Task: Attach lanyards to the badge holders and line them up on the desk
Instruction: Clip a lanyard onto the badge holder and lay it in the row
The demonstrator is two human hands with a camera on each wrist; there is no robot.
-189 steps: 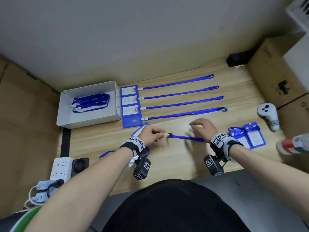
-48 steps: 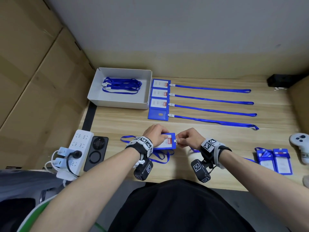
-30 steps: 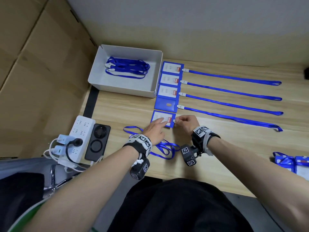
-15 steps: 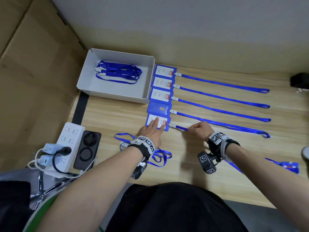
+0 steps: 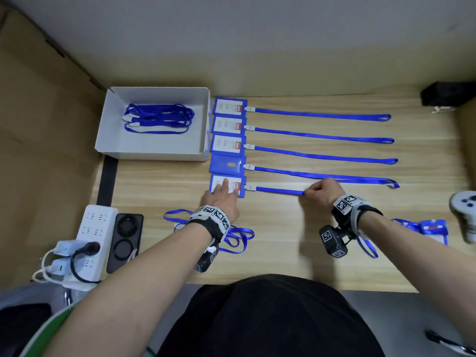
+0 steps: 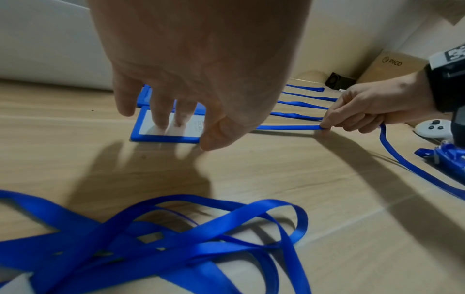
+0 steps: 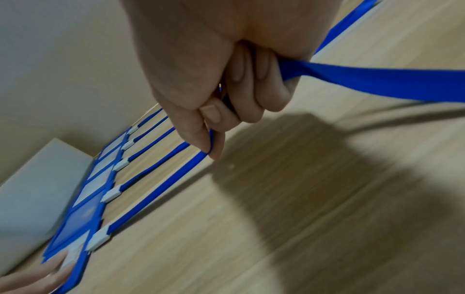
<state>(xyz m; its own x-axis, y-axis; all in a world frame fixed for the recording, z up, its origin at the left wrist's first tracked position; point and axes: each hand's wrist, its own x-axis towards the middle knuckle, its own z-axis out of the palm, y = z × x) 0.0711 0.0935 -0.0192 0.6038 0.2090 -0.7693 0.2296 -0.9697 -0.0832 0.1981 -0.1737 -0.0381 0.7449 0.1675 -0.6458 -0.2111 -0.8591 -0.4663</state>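
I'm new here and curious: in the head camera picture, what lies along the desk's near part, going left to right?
White power strip → black charger → loose lanyard → spare badge holders → white controller.

Even, soft overhead light. Hands cast diffuse shadows on the desk (image 6: 251, 169) toward the cameras. Head view sharp, with wide-angle bending at edges. Right wrist view motion-blurred; left wrist view's near lanyards (image 6: 151, 238) slightly soft.
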